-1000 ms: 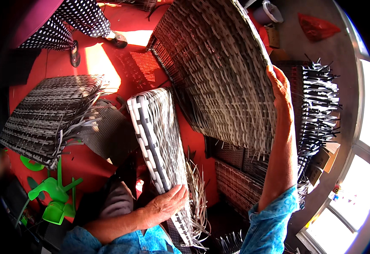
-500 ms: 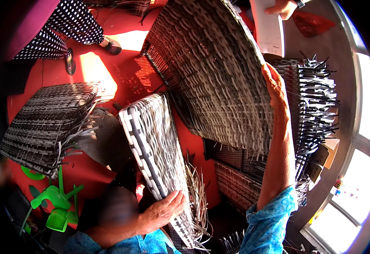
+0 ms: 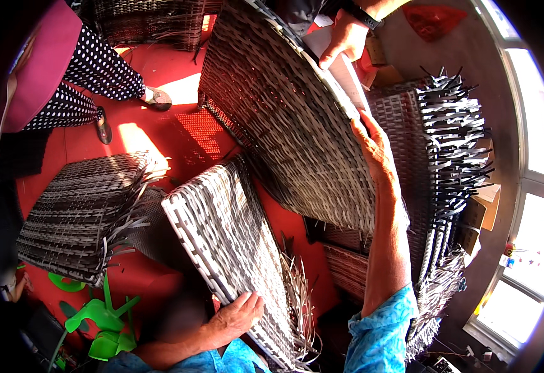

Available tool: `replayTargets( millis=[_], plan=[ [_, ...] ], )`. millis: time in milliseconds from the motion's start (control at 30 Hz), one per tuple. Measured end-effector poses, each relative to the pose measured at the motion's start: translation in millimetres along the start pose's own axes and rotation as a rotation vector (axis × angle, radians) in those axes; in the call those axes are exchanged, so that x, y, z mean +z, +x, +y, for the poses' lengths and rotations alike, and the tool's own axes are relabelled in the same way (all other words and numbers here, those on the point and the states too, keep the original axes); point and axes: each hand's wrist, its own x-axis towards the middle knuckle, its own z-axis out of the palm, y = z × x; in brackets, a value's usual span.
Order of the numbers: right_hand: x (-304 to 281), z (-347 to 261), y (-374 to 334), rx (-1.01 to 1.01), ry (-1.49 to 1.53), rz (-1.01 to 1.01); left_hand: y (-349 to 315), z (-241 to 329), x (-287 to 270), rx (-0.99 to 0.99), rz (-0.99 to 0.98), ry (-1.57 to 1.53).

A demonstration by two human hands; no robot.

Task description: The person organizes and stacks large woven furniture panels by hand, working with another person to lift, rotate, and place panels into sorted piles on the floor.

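Observation:
My left hand (image 3: 238,312) is closed over the long edge of a grey-and-white woven wicker panel (image 3: 235,230), which stands tilted in front of me with loose strip ends along its right side. With my right arm stretched forward, my right hand (image 3: 374,146) grips the right edge of a larger, curved brown-grey wicker panel (image 3: 290,118). Just beyond my right fingertips, another person's hand (image 3: 346,38) with a dark wristband presses white paper (image 3: 350,84) against that same edge.
Another wicker piece (image 3: 85,211) with loose ends lies at left, near a green plastic chair (image 3: 104,320). A person in polka-dot trousers (image 3: 104,68) stands on the red floor (image 3: 179,87). At right are a wicker piece with bristling strip ends (image 3: 455,155), cardboard boxes (image 3: 486,202) and windows.
The other person's hand has moved left with the paper, bringing it against the large panel's edge. The large panel and my right hand have shifted left in view. Both my hands keep their holds.

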Motion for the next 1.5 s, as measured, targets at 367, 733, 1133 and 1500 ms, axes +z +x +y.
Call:
replayTargets(
  millis=[367,733,1133,1500],
  plan=[
    [10.0,-14.5,-2.8,0.046,-0.048,0.041,-14.6,-6.6,1.4,0.000,-0.009,-0.065],
    [34.8,-15.8,-22.8,-0.012,-0.276,0.183,-16.1,-14.9,-4.5,0.019,0.020,-0.037],
    [21.0,-39.1,-43.6,-0.135,-0.444,0.211,0.2,-10.5,-27.3,0.026,-0.015,-0.104],
    [30.6,-55.9,-63.9,-0.245,-0.504,0.315,-0.2,-0.9,-40.3,0.027,-0.083,-0.162]
  ],
)
